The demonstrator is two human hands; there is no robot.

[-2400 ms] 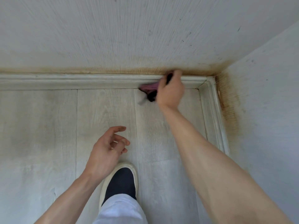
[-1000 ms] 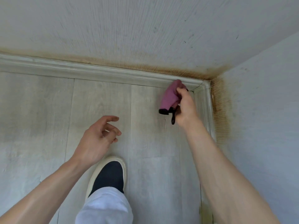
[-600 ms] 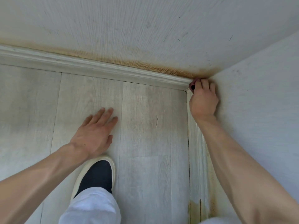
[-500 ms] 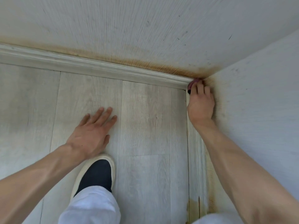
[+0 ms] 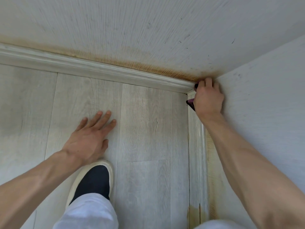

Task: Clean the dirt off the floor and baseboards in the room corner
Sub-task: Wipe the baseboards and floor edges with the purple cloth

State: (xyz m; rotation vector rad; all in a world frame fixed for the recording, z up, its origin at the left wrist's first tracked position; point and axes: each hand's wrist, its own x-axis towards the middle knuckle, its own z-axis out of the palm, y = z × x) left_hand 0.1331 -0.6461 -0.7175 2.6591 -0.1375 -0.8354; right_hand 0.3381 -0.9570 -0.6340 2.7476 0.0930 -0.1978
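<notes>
The far wall (image 5: pixel 148 22) fills the upper part of the frame, pale and ribbed, with a brown-orange stain (image 5: pixel 140 65) running along its foot and darkening toward the corner at the upper right. The side wall (image 5: pixel 267 113) takes the right edge of the frame and carries a fainter brown streak low down, beside the arm. The floor (image 5: pixel 148 129), in pale wood-look planks, covers the middle and lower left. A long baseboard (image 5: pixel 99 70) crosses the frame from the left edge down to the corner, where it meets the side baseboard (image 5: pixel 197 146) running toward the bottom of the frame; that one has a yellow-brown patch near the bottom edge.

A white trouser leg (image 5: pixel 89 214) and a dark slip-on shoe (image 5: pixel 94 180) with a pale sole sit at lower centre, flat on the floor.

The left hand (image 5: pixel 89 138) lies palm-down on the floor just above the shoe, fingers straight and slightly spread, its grip wide and holding nothing.

The right hand (image 5: pixel 207 98) is pressed into the corner at the upper right, knuckles toward the camera, fingers curled against the joint of the two baseboards. Its grip is closed round a pink cloth (image 5: pixel 191 101), of which only a small pink corner with a dark edge shows at the left of the palm, over the side baseboard, plus a dark bit by the fingertips.
</notes>
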